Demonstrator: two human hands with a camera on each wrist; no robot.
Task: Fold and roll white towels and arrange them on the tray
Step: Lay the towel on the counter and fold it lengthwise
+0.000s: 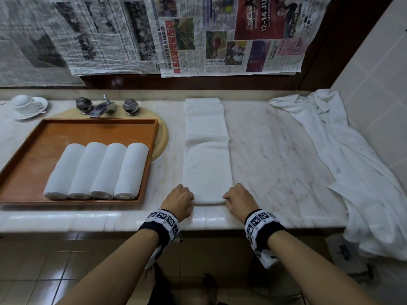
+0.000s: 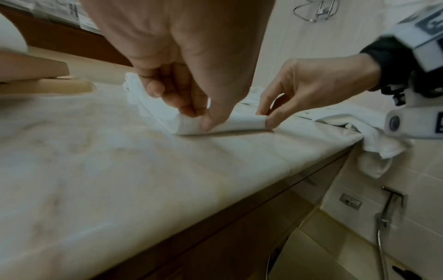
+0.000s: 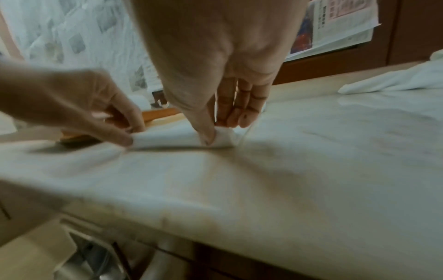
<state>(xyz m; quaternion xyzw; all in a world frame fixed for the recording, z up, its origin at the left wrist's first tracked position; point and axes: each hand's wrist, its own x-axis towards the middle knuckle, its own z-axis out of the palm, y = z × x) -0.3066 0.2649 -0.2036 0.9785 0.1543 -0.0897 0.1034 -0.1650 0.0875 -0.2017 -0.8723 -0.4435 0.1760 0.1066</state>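
Overhead, the left hand (image 1: 179, 200) and right hand (image 1: 239, 200) pinch the near corners of the folded towel (image 1: 207, 150) stretching away from them across the table (image 1: 275, 150), and both wrist views show thumb-and-finger pinches on a barely started roll, so uneven pushing could skew it or leave it loose beside the tray (image 1: 33, 172).

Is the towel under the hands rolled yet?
Barely: the folded towel lies flat, only its near end curled where left hand and right hand pinch it.
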